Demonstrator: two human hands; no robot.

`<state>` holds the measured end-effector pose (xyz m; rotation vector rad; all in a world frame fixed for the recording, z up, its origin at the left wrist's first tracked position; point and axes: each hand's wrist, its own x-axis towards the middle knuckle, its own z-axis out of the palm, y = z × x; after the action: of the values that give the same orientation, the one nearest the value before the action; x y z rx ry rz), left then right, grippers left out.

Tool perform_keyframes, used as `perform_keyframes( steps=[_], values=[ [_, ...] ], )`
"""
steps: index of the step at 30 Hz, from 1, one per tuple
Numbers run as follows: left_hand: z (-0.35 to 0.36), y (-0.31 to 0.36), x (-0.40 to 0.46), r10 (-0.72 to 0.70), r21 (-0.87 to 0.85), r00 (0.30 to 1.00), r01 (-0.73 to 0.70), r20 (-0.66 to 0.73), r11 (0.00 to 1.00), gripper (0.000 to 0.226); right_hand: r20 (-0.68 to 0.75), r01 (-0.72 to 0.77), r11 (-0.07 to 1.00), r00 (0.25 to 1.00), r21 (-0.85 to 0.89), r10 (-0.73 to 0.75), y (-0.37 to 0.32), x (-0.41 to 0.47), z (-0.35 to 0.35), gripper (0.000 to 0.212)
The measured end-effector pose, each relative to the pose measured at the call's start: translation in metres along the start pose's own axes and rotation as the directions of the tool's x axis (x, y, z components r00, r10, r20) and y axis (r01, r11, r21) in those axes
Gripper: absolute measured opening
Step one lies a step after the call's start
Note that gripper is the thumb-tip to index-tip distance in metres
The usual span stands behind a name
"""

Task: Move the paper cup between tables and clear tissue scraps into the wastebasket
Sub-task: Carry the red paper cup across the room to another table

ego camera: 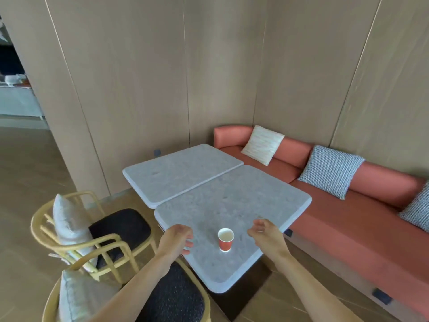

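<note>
Wood-panelled walls and a long coral sofa (pixel 348 219) back two grey stone-topped worktops pushed edge to edge. On the nearer worktop (pixel 232 205), close to its near edge, a small red paper cup (pixel 225 239) stands upright. Left hand (pixel 177 238) and right hand (pixel 267 233) hover either side of it, fingers loosely curled, holding nothing. A clumsy grab could tip this light cup off the edge.

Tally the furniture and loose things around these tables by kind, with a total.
Grey tables: 2 (near, far)
Yellow-framed chairs: 2 (further, nearest)
Orange sofa: 1
Cushions on the sofa: 3 (cream, checked, checked at the frame edge)
Cushions on the chairs: 2 ()
Orange paper cup: 1
Total: 11
</note>
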<state>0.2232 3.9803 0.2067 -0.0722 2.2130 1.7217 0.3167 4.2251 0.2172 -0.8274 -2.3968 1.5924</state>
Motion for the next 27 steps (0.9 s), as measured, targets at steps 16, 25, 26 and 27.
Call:
perform_keyframes(
  steps=[16, 25, 26, 27],
  values=[
    [0.103, -0.07, 0.198, -0.292, 0.148, 0.95, 0.274, 0.115, 0.95, 0.011, 0.259, -0.166, 0.925, 0.929, -0.342, 0.263, 0.095, 0.197, 0.067, 0.068],
    [0.139, -0.108, 0.228, -0.437, 0.063, 0.888, 0.432, 0.141, 0.9, 0.016, 0.5, 0.036, 0.858, 0.825, -0.513, 0.264, 0.142, 0.274, 0.116, 0.103],
    [0.144, -0.11, 0.23, -0.443, 0.037, 0.886, 0.442, 0.135, 0.896, 0.016, 0.522, 0.057, 0.86, 0.814, -0.507, 0.254, 0.149, 0.281, 0.121, 0.103],
    [0.148, -0.11, 0.232, -0.45, 0.011, 0.884, 0.452, 0.129, 0.892, 0.016, 0.547, 0.079, 0.868, 0.803, -0.491, 0.236, 0.156, 0.288, 0.125, 0.099]
  ],
)
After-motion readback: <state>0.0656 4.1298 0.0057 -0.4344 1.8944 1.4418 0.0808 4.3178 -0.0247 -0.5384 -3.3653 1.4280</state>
